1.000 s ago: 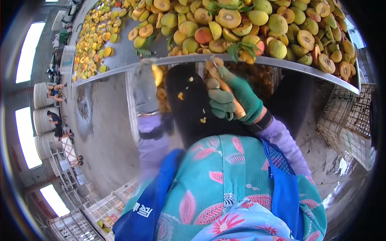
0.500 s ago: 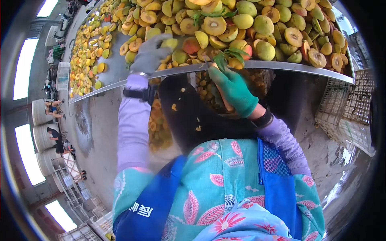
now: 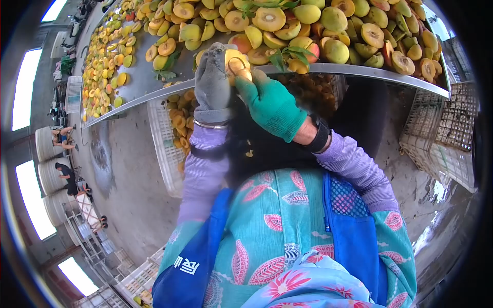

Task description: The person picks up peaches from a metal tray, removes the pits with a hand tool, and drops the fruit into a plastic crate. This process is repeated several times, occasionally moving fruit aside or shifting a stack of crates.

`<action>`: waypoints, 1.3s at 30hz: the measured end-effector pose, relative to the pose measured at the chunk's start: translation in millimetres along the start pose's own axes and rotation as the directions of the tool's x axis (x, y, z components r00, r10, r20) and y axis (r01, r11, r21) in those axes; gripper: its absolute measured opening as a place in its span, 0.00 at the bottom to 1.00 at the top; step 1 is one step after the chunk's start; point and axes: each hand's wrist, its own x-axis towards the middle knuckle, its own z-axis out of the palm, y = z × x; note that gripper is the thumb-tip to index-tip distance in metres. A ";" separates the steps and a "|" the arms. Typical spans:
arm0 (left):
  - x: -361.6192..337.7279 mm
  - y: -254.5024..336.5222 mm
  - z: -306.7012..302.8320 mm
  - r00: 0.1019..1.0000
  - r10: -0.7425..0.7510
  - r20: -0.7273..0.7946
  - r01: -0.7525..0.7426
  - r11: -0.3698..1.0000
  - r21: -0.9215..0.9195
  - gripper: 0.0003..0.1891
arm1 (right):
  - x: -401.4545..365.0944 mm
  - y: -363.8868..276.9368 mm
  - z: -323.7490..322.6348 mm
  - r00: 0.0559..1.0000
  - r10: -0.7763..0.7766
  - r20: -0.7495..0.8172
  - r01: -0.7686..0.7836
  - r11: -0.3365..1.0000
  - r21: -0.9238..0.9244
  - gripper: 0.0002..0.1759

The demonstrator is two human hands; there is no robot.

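Observation:
My left hand (image 3: 212,79), in a grey glove, is closed around a yellow-orange peach half (image 3: 236,60) just above the table's front rim. Against the same fruit presses my right hand (image 3: 273,105), in a green glove, its fingers curled. A small knife with a tan handle showed in the right hand a moment ago; the glove and fruit now mostly hide it. Just beyond the hands, a heap of halved peaches (image 3: 269,19), green-yellow outside and orange inside, lies on the metal table (image 3: 149,64). Green leaves (image 3: 287,56) lie among them.
A white crate (image 3: 165,146) with peach halves stands below the table, left of my legs. Stacked plastic crates (image 3: 439,133) are at the right. The table's metal rim (image 3: 354,72) runs across in front of me. Two people sit far off at the left.
My left hand has come back from the heap with a peach half, moving right and towards me. My right hand has shifted left to meet it at the fruit.

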 end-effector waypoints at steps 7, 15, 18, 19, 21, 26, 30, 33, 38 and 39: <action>-2.3 18.3 16.5 0.958 -0.206 -0.198 0.171 0.969 -0.181 0.15 | -10.4 2.6 17.2 0.989 0.028 -0.143 -0.019 0.998 0.066 0.20; 13.0 25.0 7.3 0.989 0.067 0.135 -0.092 0.978 0.187 0.13 | -8.4 3.1 1.0 0.992 0.101 0.073 -0.122 0.918 0.377 0.20; 25.6 13.6 4.1 0.969 -0.025 0.247 0.022 1.000 0.015 0.14 | -5.7 -17.3 -11.2 0.894 0.305 0.328 -0.447 0.654 0.611 0.23; 31.3 12.0 -0.9 0.929 0.137 0.344 -0.214 0.957 0.195 0.14 | -4.7 -19.6 -11.5 0.839 0.356 0.411 -0.543 0.506 0.670 0.24; 42.2 18.7 -8.8 0.728 0.334 0.598 -0.643 0.634 0.430 0.16 | -8.6 -18.0 -8.8 0.829 0.325 0.456 -0.558 0.408 0.723 0.23; 44.1 11.0 1.9 0.819 0.222 0.530 -0.539 0.614 0.576 0.17 | -2.0 -19.6 -2.6 0.833 0.224 0.506 -0.544 0.164 0.823 0.23; 40.8 -4.7 8.2 0.797 0.407 0.446 -0.548 0.798 0.251 0.16 | -4.6 -5.7 -9.3 0.836 0.296 0.461 -0.545 0.366 0.754 0.23; 39.6 9.1 15.9 0.912 0.126 0.390 -0.193 0.972 0.135 0.15 | -6.7 -15.8 -15.3 0.829 0.270 0.489 -0.556 0.317 0.768 0.23; 32.2 -8.1 27.7 0.968 0.118 0.220 -0.072 0.975 -0.210 0.10 | -2.2 -3.9 -38.4 0.810 0.097 0.578 -0.568 0.374 0.733 0.22; 35.3 -11.8 18.3 0.907 0.184 0.378 -0.132 0.978 -0.160 0.09 | -4.0 -1.2 -44.5 0.782 0.142 0.607 -0.587 0.498 0.639 0.22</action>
